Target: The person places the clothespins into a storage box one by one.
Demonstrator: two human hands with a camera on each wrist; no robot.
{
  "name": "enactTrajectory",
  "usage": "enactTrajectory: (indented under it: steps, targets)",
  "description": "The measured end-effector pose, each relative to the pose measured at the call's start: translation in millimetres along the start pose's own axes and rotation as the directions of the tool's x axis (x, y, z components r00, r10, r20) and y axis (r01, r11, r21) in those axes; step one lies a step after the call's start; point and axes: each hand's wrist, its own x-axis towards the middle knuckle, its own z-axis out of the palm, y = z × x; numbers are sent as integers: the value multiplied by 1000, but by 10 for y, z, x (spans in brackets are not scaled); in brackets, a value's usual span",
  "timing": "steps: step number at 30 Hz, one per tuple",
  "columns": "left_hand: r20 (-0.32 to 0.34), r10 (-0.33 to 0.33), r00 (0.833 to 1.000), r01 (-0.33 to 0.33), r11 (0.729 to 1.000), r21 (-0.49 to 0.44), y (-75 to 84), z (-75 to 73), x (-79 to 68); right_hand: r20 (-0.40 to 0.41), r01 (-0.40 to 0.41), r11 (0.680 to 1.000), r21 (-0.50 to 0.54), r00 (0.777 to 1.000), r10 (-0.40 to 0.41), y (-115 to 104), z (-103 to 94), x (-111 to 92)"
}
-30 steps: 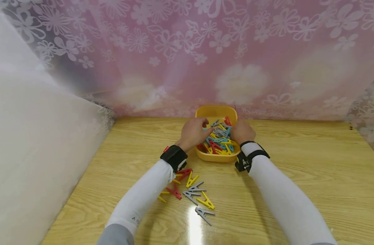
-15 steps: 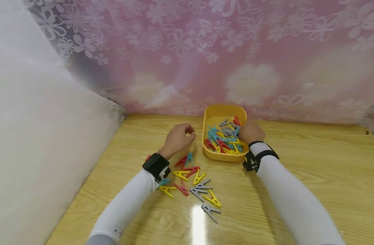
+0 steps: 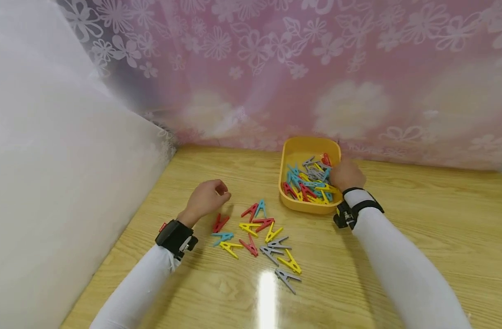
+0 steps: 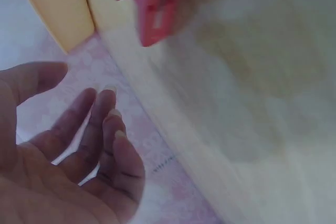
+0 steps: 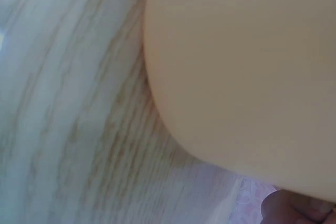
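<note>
Loose clips (image 3: 248, 227) in red, blue, yellow and grey are spread over the worktop (image 3: 440, 219), in front and to the left of a yellow tray (image 3: 308, 208), in which a heap of clips (image 3: 314, 184) is held. The left hand (image 3: 205, 197) is held empty near a red clip (image 3: 220, 225), its fingers relaxed. The tray's right rim appears to be gripped by the right hand (image 3: 347, 174); its fingertips are hidden. Clips are probably being transferred between tray and worktop: the tray is best kept steady, and each clip pinched singly so that neighbours are not dragged along. The worktop is wood-grained, with a bright reflection seen near the front. Pink flowered cloth (image 3: 251, 91) is hung behind, a white sheet (image 3: 49, 160) on the left.
</note>
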Motion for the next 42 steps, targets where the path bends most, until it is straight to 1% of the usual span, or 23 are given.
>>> enactTrajectory:
  steps: [2, 4, 6, 8, 12, 15, 22, 27, 31, 35, 39, 42]
  targets:
    - [25, -49, 998, 48, 999, 26, -34, -29, -87, -6, 3, 1000, 2, 1000, -3, 4, -8, 4]
    - [56, -99, 993, 96, 994, 60, -45, -34, -159, -8, 9, 1000, 3, 1000, -9, 6, -14, 5]
    - [93, -138, 986, 129, 987, 90, -59, -16, -219, -13, 14, 1000, 7, 1000, -14, 2, -17, 0]
    - [115, -168, 979, 154, 981, 119, -75, 16, -266, -13, 17, 1000, 10, 1000, -17, -5, -18, -8]
    - [133, -204, 970, 182, 970, 158, -115, 81, -346, 3, 9, 1000, 6, 1000, -9, -22, 1, -10]
    - [129, -216, 968, 193, 966, 172, -109, 110, -382, 10, 2, 1000, -3, 1000, -2, -24, 8, 13]
    - [114, -179, 977, 156, 970, 188, -50, 158, -393, 1, -14, 1000, -8, 1000, 14, -20, 16, 31]
    - [115, -194, 974, 167, 964, 207, -38, 179, -364, 12, -33, 999, -7, 999, 33, -16, 26, 27]
    - [111, -199, 974, 173, 962, 210, -39, 182, -337, 1, -35, 999, -7, 999, 35, -11, 35, 35]
    - [73, -176, 982, 160, 969, 191, -25, 167, -305, -9, -26, 1000, 3, 1000, 26, -3, 38, 37]
    - [12, -124, 992, 121, 981, 153, 31, 138, -250, -8, -31, 999, 9, 999, 32, -3, 44, 34]
    - [-31, -77, 997, 81, 988, 132, 109, 100, -180, -6, -40, 999, 11, 999, 40, -14, 46, 27]
